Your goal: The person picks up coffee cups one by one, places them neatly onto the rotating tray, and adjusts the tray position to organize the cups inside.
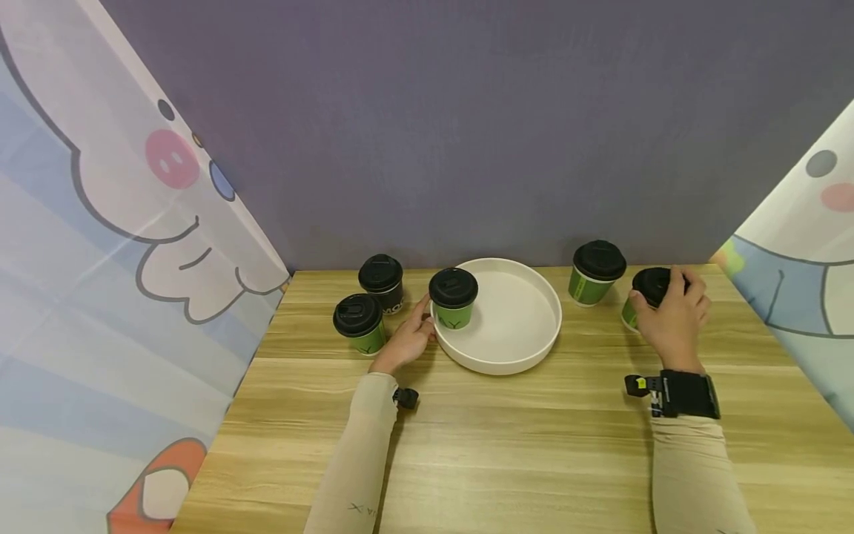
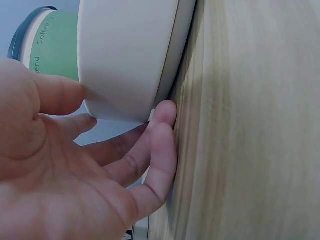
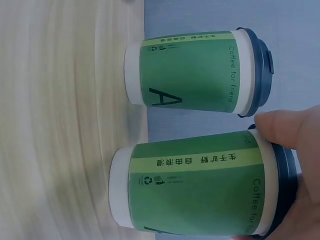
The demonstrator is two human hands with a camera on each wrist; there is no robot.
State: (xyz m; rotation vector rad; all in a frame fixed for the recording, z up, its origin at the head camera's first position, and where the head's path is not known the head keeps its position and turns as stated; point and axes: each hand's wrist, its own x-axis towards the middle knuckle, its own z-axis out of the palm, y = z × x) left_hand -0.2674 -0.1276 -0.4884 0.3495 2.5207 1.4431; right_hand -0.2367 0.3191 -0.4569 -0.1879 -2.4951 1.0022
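Observation:
My left hand (image 1: 408, 340) lies against the outer left side of a round white tray (image 1: 497, 366). In the left wrist view its thumb and index finger touch the tray's wall, and the other fingers bend loosely near its base. A green paper coffee cup (image 1: 454, 316) with a black lid stands upright in the tray's left part. On the right, my right hand (image 1: 674, 322) grips another green coffee cup (image 3: 195, 187) by its black lid from above. That cup is upright; whether its base touches the table is hard to tell.
Beside the gripped cup, a green lidded cup (image 1: 590, 286) stands near the back edge. Left of the tray are a dark lidded cup (image 1: 392, 298) and a green lidded cup (image 1: 368, 341), close to my left hand. A grey wall (image 1: 467, 148) rises behind the wooden table (image 1: 520, 445).

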